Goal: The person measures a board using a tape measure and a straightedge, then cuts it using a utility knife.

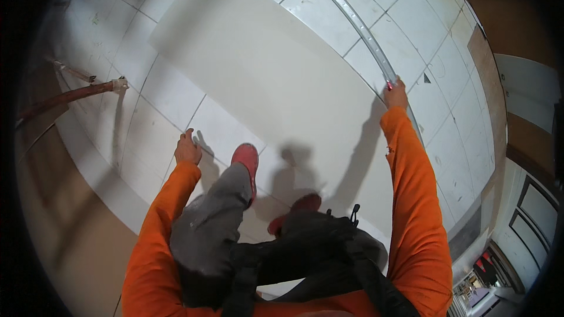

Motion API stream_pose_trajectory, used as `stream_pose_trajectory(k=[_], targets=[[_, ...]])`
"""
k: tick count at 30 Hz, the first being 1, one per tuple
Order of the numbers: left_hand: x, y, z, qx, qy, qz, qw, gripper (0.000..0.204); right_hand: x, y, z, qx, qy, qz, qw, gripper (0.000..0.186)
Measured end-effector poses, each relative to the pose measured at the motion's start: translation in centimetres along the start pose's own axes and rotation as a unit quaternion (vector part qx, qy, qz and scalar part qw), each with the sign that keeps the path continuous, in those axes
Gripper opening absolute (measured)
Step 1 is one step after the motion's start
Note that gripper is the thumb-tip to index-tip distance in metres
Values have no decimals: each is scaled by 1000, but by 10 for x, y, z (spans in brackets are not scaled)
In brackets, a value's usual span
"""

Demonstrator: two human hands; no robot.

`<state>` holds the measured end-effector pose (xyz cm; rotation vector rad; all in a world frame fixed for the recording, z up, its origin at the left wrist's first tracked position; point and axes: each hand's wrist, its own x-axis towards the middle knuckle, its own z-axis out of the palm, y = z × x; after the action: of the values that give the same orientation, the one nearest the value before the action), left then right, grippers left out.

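Note:
My right hand (397, 94) is closed at the side of a long silver metal profile (346, 10), which has a row of small marks or holes along it. A small red thing (389, 86) shows at its fingers, too small to name. The profile runs past the hand in both directions, close to the long edge of a large beige board (252, 53) lying flat. My left hand (188, 149) hangs above the floor tiles near my knee, holding nothing, its fingers apart and slightly bent.
White tiles (405, 41) cover the floor around the board. Reddish-brown wooden legs (76, 95) reach in from the left. My red shoes (245, 157) stand at the board's near side. Brown and white panels (529, 88) line the right, and mixed items (484, 273) lie lower right.

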<state>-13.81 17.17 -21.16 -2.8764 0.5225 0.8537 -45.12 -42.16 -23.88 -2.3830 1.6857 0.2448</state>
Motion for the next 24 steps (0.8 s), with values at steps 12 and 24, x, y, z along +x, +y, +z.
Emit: stream_pose_trajectory(k=[12, 24], targets=[[33, -65, 76, -100, 169, 29, 980, 59, 68, 59, 31, -101, -40, -136, 985, 39], [202, 154, -19, -746, -112, 65, 653, 43, -195, 49, 12, 154, -141, -210, 955, 40]])
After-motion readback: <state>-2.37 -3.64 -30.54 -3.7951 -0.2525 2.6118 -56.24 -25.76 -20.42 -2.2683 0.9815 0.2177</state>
